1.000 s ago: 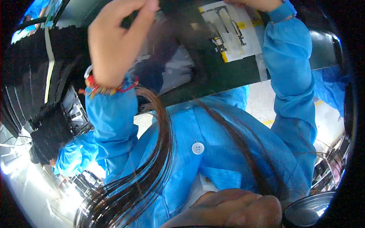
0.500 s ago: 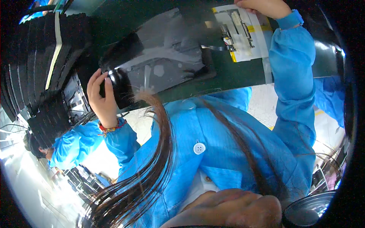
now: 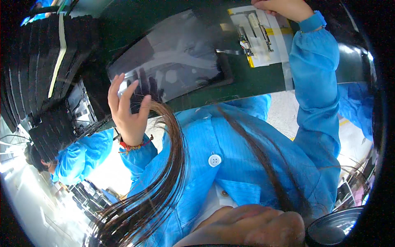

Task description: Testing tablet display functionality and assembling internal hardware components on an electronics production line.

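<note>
A black glossy flat panel [image 3: 181, 49] lies on the dark green work surface in front of me, with pale reflections across it. Over its near left corner is my left hand [image 3: 128, 111], fingers spread and holding nothing; I cannot tell whether the fingertips touch the glass. Dark finger reflections show in the glossy face. A short silvery strip [image 3: 230, 52] extends from the panel's right side toward a white sheet [image 3: 259, 59] with yellow edges and slim dark-and-metal parts on it. My right hand [image 3: 286, 9] is at that sheet's far edge, fingers curled together; what they pinch is hidden.
A tall row of black slabs [image 3: 37, 57] with a pale strip stands at the left. Beside it is an open frame with metallic parts [image 3: 82, 108]. Another person in blue [image 3: 84, 158] is at the lower left. The table's near edge runs before my body.
My left hand has moved right and its fingers have spread. The dark, bulging shiny piece beside it no longer shows, and the panel's left end now appears flat. My right hand has barely moved.
</note>
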`<state>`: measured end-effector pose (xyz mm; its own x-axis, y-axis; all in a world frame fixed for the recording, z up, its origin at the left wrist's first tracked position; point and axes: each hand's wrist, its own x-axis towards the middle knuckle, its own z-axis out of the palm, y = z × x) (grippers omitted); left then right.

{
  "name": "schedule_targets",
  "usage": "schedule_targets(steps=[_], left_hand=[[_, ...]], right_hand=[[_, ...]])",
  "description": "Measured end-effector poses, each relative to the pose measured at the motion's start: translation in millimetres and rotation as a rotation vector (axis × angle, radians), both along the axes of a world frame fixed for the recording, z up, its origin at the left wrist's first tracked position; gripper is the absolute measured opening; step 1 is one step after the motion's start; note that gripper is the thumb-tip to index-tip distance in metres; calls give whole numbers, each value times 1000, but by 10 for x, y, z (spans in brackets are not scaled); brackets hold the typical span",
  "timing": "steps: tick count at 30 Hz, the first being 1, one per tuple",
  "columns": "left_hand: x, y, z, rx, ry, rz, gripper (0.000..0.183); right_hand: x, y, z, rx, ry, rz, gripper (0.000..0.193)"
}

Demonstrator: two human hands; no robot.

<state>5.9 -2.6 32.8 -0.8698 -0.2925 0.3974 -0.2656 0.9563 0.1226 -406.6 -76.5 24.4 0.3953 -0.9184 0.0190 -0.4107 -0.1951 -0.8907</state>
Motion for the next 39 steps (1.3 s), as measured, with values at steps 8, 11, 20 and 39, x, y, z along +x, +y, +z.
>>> schedule_targets(steps=[8, 11, 20, 39], left_hand=[[-327, 96, -31, 0, 0, -19, 27], [-443, 103, -66, -7, 3, -27, 28], [-540, 98, -156, -23, 2, -26, 30], [-577, 82, -146, -22, -4, -64, 34]], right_hand=[[56, 21, 63, 236, 461, -302, 19], [102, 60, 122, 220, 509, -312, 19], [423, 214, 136, 33, 401, -114, 23], [885, 467, -352, -423, 741, -327, 33]])
